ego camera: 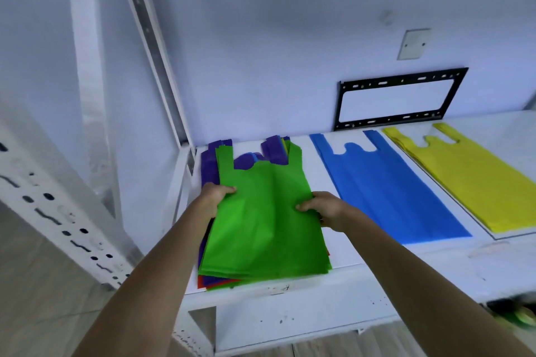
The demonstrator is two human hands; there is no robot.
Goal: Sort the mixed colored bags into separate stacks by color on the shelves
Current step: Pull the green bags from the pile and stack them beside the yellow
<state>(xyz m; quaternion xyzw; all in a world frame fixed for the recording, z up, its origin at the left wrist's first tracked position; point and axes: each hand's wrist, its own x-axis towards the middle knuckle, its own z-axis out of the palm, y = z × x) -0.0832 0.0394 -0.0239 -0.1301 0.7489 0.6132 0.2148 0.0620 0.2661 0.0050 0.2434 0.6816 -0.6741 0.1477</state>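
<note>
A green bag (264, 211) lies on top of a mixed pile of purple, red and other bags (209, 171) at the left end of the white shelf (406, 264). My left hand (214, 197) grips the green bag's left edge, thumb on top. Its right edge is gripped by my right hand (322, 209), again with the thumb on top. To the right lies a flat blue bag stack (385, 191), and further right a yellow bag stack (470, 180).
A slotted white shelf upright (58, 220) runs diagonally at the left. On the wall behind the shelf hang a black metal bracket frame (397, 98) and a blank white wall plate (413, 43). Something green shows on a lower level at the bottom right (519, 319).
</note>
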